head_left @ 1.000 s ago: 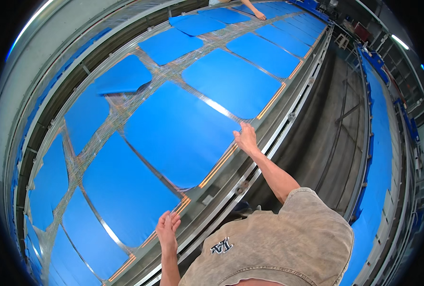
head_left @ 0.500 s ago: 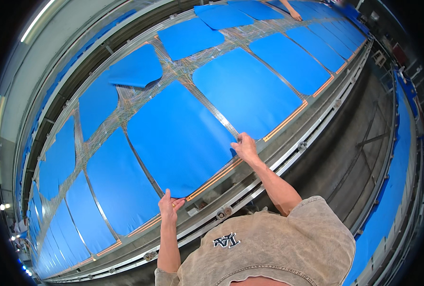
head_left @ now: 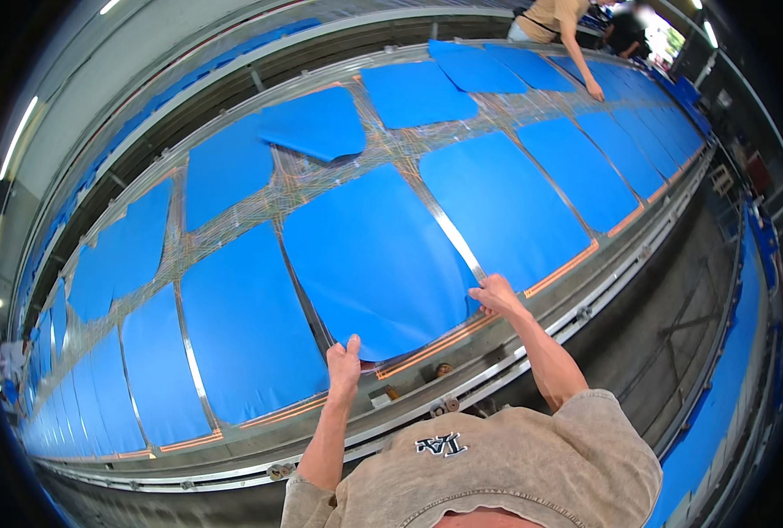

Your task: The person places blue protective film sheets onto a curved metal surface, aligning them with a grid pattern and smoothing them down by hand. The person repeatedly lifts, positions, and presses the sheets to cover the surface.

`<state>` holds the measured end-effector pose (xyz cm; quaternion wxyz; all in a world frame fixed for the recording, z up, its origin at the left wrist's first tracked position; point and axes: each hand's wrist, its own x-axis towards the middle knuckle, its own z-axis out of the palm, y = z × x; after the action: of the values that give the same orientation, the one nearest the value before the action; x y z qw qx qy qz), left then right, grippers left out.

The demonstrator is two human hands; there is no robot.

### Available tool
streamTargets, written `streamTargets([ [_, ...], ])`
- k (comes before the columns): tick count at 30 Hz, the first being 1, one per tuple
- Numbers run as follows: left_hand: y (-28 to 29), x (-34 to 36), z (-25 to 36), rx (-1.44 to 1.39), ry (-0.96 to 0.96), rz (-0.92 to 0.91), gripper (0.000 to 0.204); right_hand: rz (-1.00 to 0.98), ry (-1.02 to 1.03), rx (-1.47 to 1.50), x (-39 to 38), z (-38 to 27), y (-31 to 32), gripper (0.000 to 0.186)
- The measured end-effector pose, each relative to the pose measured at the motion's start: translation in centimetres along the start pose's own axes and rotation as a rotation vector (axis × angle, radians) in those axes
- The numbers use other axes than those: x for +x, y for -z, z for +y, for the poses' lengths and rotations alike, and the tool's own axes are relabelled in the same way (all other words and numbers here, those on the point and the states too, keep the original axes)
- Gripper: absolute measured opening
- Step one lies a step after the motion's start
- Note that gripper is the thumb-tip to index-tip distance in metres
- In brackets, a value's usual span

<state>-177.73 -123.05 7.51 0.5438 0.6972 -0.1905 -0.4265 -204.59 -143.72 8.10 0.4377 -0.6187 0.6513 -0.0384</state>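
A blue fabric sheet [head_left: 374,255] lies before me on a long table, its near edge lifted and bowed with soft creases. My left hand [head_left: 345,366] is closed on its near left corner, thumb on top. At the near right corner, my right hand [head_left: 497,297] pinches the same sheet, fingers curled around the edge. Orange lines [head_left: 449,341] run along the table under that near edge. The sheet's far part still rests on the table.
Several more blue sheets lie in two rows, including a neighbour on the right [head_left: 501,207] and one on the left [head_left: 246,326]. One far sheet [head_left: 317,123] has a raised edge. A metal rail [head_left: 488,377] follows the near side. Another person's hand [head_left: 595,90] touches the far table.
My left fingers have closed more on the corner. The sheet's near edge has risen and creased between my hands. The view has shifted, showing more of the other person.
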Motion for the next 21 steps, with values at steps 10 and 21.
streamTargets([
  [10, -0.5, 2.3, 14.0, -0.198, -0.168, 0.055, 0.021, -0.253, 0.292, 0.827, 0.7, -13.4, 5.3, 0.027],
  [21, 5.3, 0.6, 27.3, -0.230, -0.648, 0.175, 0.017, -0.091, 1.168, 1.003, -2.2, -21.9, 14.8, 0.020],
])
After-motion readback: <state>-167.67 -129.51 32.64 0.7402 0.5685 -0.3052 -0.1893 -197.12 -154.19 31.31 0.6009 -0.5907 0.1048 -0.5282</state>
